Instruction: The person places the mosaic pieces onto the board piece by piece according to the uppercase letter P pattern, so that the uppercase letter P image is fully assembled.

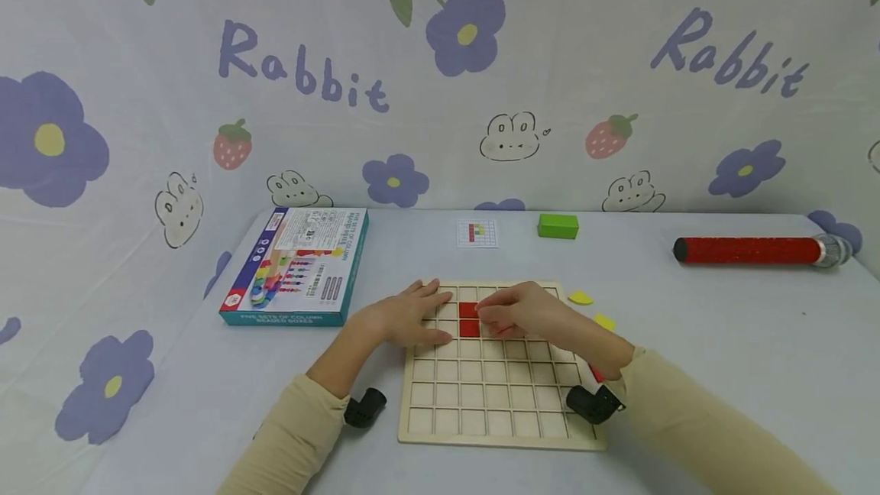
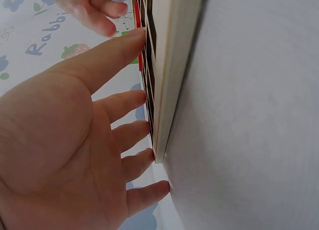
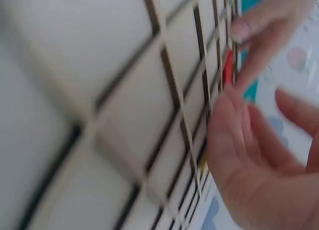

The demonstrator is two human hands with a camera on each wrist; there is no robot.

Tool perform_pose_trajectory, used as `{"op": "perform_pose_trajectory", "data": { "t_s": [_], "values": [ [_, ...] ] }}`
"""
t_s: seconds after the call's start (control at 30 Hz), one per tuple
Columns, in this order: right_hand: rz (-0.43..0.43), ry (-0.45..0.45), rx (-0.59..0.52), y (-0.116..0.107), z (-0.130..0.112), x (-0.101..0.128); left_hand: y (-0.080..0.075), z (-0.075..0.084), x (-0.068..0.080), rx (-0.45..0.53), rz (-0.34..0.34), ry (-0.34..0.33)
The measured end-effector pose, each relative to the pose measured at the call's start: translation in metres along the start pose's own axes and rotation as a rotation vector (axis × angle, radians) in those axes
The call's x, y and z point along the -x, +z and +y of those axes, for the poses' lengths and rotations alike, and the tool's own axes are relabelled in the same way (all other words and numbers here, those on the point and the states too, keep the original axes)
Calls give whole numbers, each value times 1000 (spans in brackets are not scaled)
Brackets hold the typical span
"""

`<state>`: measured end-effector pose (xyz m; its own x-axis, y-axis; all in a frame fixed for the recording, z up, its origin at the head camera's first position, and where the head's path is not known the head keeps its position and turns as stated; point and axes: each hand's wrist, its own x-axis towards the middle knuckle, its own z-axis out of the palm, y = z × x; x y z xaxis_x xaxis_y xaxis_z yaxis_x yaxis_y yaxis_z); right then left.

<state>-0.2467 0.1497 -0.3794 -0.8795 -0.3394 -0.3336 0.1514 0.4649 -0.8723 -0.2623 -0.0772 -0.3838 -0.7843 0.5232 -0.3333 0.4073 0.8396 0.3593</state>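
A square wooden grid board (image 1: 503, 441) lies on the table, with two red tiles (image 1: 469, 328) one behind the other in its upper part. My left hand (image 1: 407, 317) rests at the board's left edge, fingers spread; in the left wrist view several fingertips touch the board. Over the upper middle of the grid is my right hand (image 1: 525, 312), its fingers bent and its fingertips at the right side of the farther red tile. Whether a piece is between those fingertips is hidden. A bit of yellow (image 3: 203, 160) shows beside the right hand in the right wrist view.
Yellow pieces (image 1: 580, 298) and a partly hidden red piece (image 1: 596, 373) lie right of the board. Behind it are a small pattern card (image 1: 477, 234) and a green block (image 1: 558, 226). A flat box (image 1: 296, 266) is at left, a red tube (image 1: 752, 250) at far right.
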Motion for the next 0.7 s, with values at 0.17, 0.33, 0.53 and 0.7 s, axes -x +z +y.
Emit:
{"op": "perform_pose_trajectory", "data": {
  "t_s": [0.17,0.33,0.53,0.7],
  "values": [
    [-111,-13,-39,-23,9,11,0,2,0,-2,0,-4],
    [-116,-12,-28,-43,18,26,0,2,1,6,-1,0],
    [-99,-14,-12,-65,32,48,0,2,1,5,-2,6],
    [-75,15,6,-77,45,64,1,2,1,3,-3,2]
  ]
}}
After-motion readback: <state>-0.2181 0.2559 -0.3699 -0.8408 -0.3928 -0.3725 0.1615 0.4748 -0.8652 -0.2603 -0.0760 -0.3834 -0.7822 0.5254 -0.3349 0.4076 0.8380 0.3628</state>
